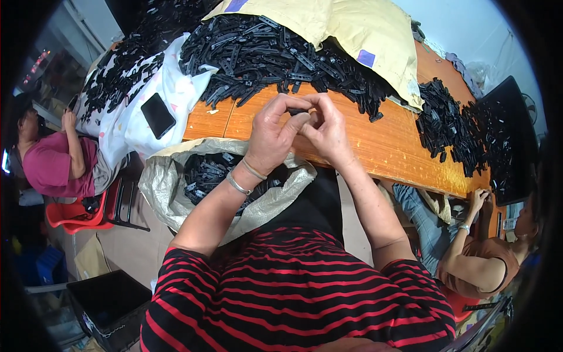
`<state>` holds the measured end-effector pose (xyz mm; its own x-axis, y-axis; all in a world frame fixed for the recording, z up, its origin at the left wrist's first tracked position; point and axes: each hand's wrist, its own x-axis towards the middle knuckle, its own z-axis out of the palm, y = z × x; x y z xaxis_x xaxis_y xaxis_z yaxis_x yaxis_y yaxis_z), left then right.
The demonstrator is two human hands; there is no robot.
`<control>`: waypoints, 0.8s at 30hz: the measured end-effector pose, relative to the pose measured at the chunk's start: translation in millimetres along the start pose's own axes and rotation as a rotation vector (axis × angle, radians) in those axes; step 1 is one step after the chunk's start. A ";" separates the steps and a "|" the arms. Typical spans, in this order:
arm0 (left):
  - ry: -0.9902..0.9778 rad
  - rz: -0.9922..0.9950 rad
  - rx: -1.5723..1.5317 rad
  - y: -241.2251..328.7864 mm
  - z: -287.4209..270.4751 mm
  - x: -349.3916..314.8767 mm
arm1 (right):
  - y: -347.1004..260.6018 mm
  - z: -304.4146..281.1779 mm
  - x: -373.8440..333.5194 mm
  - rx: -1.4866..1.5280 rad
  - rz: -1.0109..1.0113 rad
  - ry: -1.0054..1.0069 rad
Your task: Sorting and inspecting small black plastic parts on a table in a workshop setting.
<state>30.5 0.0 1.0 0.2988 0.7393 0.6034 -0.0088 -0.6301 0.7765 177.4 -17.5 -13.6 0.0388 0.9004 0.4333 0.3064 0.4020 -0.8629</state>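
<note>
My left hand [274, 128] and my right hand [326, 125] meet over the front edge of the wooden table. Between their closed fingers is a small black plastic part [298, 111], mostly hidden by the fingertips. Just beyond them a big heap of long, narrow black plastic parts [252, 56] covers the table. Below my left forearm, an open woven sack [161, 185] sits at my lap with more such black parts [206, 175] inside.
A dark phone [158, 115] lies on a white cloth [126, 126] at the left. Yellowish paper sacking [375, 35] drapes over the heap. Co-workers sit at left [58, 155] and right [481, 258], by further piles. A black crate [108, 302] stands on the floor at lower left.
</note>
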 end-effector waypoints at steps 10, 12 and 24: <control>0.079 -0.100 -0.027 6.2 2.6 -7.4 | 12.9 7.4 -7.3 0.009 0.096 -0.083; 0.051 -0.093 0.051 5.2 -1.6 -5.8 | 11.2 10.1 -7.7 0.023 -0.034 -0.031; -0.033 -0.542 -0.673 -8.5 -12.6 -5.0 | 9.1 4.9 -6.5 -0.111 0.181 -0.096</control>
<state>17.1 4.7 -6.3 0.4526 0.8834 0.1215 -0.4170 0.0893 0.9045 175.2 -18.9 -25.5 0.0136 0.9701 0.2423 0.4059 0.2161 -0.8880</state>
